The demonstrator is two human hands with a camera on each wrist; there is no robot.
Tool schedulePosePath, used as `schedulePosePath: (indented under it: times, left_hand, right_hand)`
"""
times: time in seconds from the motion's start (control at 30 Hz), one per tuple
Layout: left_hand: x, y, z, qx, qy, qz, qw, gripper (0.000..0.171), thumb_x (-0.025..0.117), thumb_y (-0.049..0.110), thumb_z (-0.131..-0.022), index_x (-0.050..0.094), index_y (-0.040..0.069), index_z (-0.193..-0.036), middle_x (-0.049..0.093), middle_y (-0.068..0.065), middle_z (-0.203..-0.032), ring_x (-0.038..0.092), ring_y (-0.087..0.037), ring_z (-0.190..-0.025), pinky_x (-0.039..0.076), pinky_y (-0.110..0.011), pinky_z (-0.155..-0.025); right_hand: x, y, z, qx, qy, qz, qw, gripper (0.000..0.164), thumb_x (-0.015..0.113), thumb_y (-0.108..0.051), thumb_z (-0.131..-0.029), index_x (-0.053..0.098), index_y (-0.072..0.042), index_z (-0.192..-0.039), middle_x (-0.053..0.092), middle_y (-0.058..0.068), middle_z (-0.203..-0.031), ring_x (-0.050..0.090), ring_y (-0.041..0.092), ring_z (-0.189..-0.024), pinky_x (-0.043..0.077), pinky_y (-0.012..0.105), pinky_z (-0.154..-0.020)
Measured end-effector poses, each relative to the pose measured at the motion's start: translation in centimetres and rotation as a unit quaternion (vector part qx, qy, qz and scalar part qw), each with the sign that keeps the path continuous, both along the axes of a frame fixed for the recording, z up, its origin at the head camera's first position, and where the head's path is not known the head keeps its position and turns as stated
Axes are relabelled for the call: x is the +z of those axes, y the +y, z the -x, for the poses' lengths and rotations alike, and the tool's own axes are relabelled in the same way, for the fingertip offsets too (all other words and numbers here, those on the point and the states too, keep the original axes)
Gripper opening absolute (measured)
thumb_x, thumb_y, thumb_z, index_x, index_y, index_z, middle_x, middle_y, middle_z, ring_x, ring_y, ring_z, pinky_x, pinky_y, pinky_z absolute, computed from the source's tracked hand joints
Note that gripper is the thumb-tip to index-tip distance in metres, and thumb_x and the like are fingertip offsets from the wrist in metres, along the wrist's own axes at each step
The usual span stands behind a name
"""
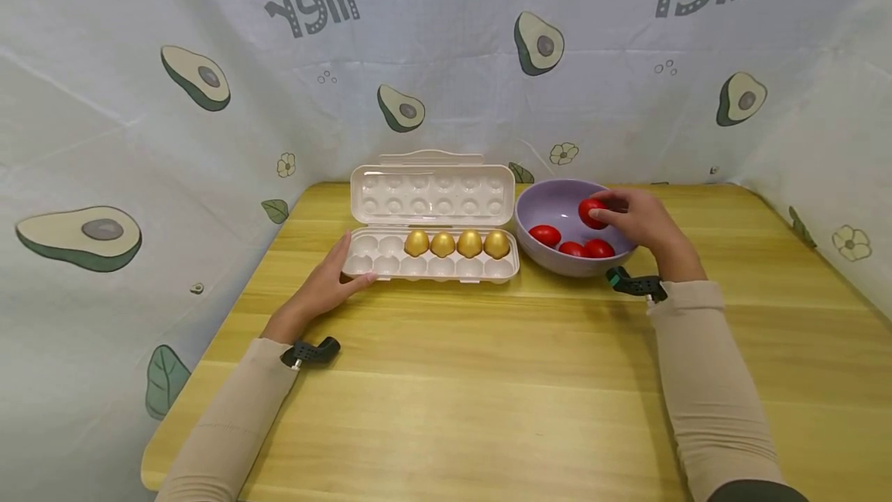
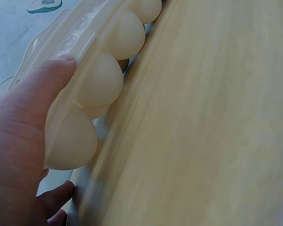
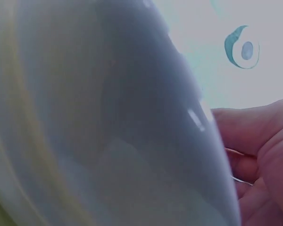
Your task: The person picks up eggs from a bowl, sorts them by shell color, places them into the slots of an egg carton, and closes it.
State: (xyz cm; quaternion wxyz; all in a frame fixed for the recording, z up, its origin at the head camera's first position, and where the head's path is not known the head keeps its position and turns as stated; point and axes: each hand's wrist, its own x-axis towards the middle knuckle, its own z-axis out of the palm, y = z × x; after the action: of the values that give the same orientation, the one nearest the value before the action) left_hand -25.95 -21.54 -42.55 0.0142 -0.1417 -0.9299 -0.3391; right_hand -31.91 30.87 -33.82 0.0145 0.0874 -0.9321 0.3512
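A: What carries everything?

B: A table [image 1: 453, 378]. Near its back edge lies an egg carton [image 1: 432, 279], its lid [image 1: 432, 215] raised behind the cups; a purple bowl [image 1: 554, 260] stands just beside it, to the right.

A: And the hands?

B: The left hand [image 1: 322, 289] is spread wide at the carton's near left corner, thumb on the front edge, fingers along the end. The right hand [image 1: 644, 221] reaches over the bowl, a red egg [image 1: 591, 213] pinched between its thumb and fingers.

A: The other eggs?

B: Four gold eggs [image 1: 442, 244] sit in the back row's right-hand cups; three loose red eggs [image 1: 545, 235] lie in the bowl.

A: What could go wrong?

B: The bowl could be nudged if the right wrist dips against its rim. The carton might tip or slide if the left thumb bears down hard. The pinched egg looks smooth, so a slack grip could drop it onto the others.

A: What is hard to make out?

B: The bowl's outer wall fills most of the right wrist view and hides the held egg. The carton partly covers the left fingers in their wrist view, so their pressure cannot be told. From the head view, the held egg's height above the bowl's floor is unclear.
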Motion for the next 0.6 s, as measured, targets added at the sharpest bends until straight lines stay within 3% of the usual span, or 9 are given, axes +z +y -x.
schedulePosePath:
  times: [0.6]
  left_hand:
    - [0.2, 0.2, -0.1, 0.001, -0.003, -0.003, 1.0000, 0.102, 0.061, 0.055, -0.089, 0.000, 0.007, -0.155, 0.002, -0.010, -0.161, 0.007, -0.030, -0.147, 0.012, -0.050, -0.117]
  right_hand:
    - [0.0, -1.8, 0.0, -0.020, 0.089, 0.097, 0.991, 0.056, 0.063, -0.041, -0.092, 0.055, -0.002, -0.133, 0.057, 0.020, -0.128, 0.052, 0.034, -0.119, 0.041, 0.050, -0.102]
